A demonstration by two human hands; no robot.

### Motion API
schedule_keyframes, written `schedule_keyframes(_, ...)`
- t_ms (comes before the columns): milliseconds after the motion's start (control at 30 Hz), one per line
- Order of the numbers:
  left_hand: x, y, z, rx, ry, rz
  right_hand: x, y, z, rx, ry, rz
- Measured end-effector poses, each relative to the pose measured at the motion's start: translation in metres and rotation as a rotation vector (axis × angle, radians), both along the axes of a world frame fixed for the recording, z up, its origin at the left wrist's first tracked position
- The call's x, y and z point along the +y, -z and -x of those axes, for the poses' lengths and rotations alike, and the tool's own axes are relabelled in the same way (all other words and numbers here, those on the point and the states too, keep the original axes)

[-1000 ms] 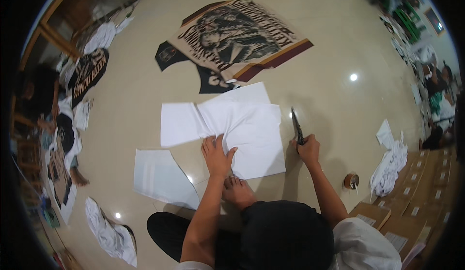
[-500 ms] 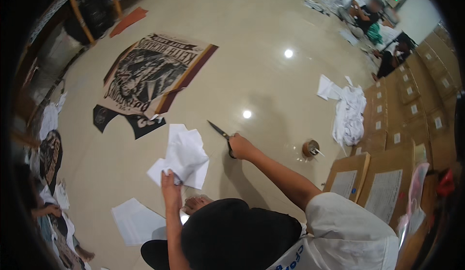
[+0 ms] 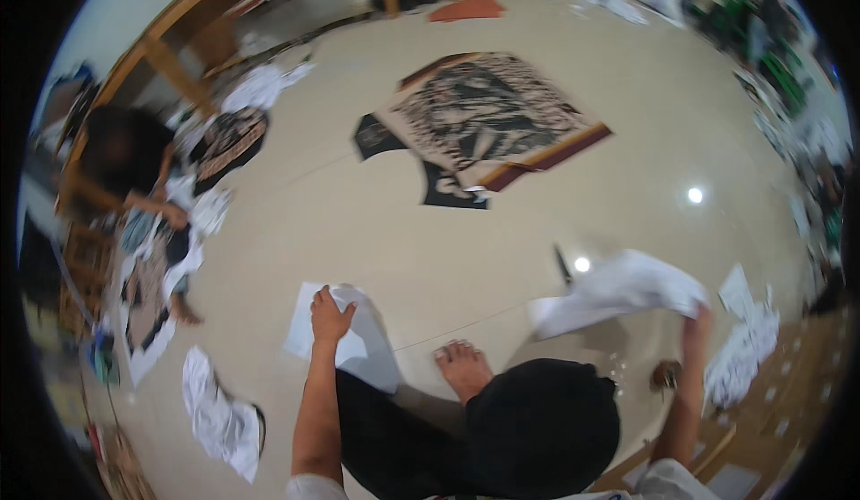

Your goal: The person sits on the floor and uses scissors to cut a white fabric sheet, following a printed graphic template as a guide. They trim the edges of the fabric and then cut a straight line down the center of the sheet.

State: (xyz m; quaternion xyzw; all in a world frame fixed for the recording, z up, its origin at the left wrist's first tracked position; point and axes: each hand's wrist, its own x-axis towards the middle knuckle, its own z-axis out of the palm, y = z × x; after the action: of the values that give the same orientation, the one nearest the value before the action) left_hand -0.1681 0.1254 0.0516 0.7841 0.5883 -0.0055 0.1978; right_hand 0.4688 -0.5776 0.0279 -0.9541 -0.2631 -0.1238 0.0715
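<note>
My left hand [image 3: 331,316] rests on a pale white sheet [image 3: 365,357] lying on the floor, its thumb spread from the fingers. Out to the right, my right hand [image 3: 695,314] grips a white cloth-like piece [image 3: 618,287] by its right end; the rest trails leftward in the air, blurred. On the floor at that piece's left edge lies a pair of scissors [image 3: 563,265], dark blade showing and handles hidden. Farther off lies a printed fabric panel [image 3: 493,115] with a maroon and gold border, next to black fabric pieces [image 3: 452,188].
A person [image 3: 134,159] sits at the left among fabric pieces. White cloth [image 3: 219,415] lies at the near left. At right are a white cloth heap [image 3: 745,348], a small brown container [image 3: 665,375] and cardboard boxes [image 3: 788,383]. An orange piece [image 3: 468,9] lies far back.
My view has turned left. The scissors have left my right hand and lie on the floor. My right hand now holds the white piece, swung rightward; my left hand has moved onto the pale sheet.
</note>
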Motion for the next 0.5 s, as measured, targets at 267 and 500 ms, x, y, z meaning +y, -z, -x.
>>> schedule_keyframes(267, 0.029, 0.073, 0.067, 0.106, -0.092, 0.325, -0.103, -0.042, -0.099, 0.029, 0.275, -0.545)
schedule_keyframes(500, -0.125, -0.043, -0.136, -0.649, 0.373, 0.466, 0.271, 0.068, 0.148, 1.070, -0.591, -0.686)
